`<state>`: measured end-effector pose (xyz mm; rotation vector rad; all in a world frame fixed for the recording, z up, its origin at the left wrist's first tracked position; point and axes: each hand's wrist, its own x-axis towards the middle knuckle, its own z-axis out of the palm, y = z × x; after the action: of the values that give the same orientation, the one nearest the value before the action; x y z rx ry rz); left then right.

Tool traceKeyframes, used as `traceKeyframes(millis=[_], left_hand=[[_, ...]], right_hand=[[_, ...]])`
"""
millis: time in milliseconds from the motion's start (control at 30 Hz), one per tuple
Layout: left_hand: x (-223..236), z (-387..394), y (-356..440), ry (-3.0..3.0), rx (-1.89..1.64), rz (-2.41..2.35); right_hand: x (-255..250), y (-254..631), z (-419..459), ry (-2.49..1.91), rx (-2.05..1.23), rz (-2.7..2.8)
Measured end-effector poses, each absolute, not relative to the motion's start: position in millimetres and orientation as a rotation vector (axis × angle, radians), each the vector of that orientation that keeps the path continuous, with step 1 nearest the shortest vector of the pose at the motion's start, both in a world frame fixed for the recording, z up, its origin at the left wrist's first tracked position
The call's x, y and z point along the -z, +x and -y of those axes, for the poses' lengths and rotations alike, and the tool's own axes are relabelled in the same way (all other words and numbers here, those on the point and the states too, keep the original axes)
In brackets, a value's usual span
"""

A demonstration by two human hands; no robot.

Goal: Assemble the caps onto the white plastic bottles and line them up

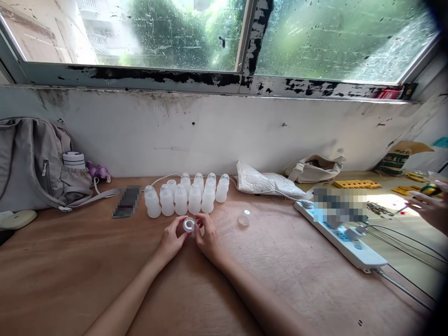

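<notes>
Both my hands meet at the middle of the wooden table (pixel 280 261). My left hand (pixel 172 240) and my right hand (pixel 206 236) pinch a small white plastic bottle (pixel 189 225) between their fingertips, its round mouth turned toward me. Just behind them stand several identical translucent white bottles (pixel 185 195) in rows. Two small clear round caps (pixel 243 219) lie on the table to the right of my right hand.
A grey backpack (pixel 31 161) with a flask sits at far left, a phone (pixel 126 202) beside it. White plastic bags (pixel 269 182) lie against the wall. A power strip (pixel 345 240) with cables runs at right, where another person's hand (pixel 432 207) works.
</notes>
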<state>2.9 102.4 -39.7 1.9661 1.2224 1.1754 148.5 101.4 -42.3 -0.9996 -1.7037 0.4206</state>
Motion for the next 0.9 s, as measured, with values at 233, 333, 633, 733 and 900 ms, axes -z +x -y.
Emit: traceKeyframes(millis=[233, 333, 633, 733, 900], left_hand=[[37.6, -99.1, 5.2, 2.080, -1.218, -1.235], [38.0, -98.9, 5.4, 2.135, -1.208, -1.296], [32.3, -96.1, 8.0, 1.971, -1.083, -1.253], [33.3, -97.6, 7.8, 1.913, -1.096, -1.235], [34.3, -99.5, 7.0, 1.915, -1.083, -1.258]], right_hand=[[37.6, 154.3, -109.9, -1.051, -1.041, 1.493], [37.6, 154.6, -111.4, -1.008, -1.172, 1.421], [40.4, 154.7, -109.8, -1.030, -1.048, 1.524], [40.7, 154.2, -109.3, -1.034, -1.007, 1.564], [39.1, 152.4, -107.8, -1.037, -0.954, 1.622]])
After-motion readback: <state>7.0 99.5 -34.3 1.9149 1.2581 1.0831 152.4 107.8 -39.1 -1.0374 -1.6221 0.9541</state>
